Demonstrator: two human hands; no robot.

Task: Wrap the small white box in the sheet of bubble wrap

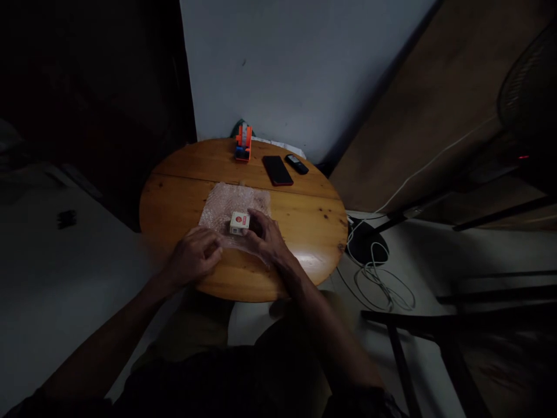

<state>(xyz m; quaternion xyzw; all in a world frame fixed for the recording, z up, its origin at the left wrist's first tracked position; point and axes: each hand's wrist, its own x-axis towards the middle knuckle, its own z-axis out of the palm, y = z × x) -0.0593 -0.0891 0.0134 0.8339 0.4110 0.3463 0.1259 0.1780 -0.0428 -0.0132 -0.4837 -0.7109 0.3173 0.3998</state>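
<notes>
A small white box (239,222) with red print rests on a sheet of bubble wrap (228,200), which lies flat on the round wooden table (313,223). My right hand (266,235) is at the box's right side, with thumb and fingers around that end. At the wrap's lower left corner is my left hand (197,253), its fingers curled together against the edge of the wrap; the part between them is hidden.
An orange tape dispenser (243,143), a dark phone (277,170) and a small black handset (296,164) are at the table's far side. Pale cables (378,278) lie on the floor to the right, near dark chair legs (402,366). A fan (526,81) stands at upper right.
</notes>
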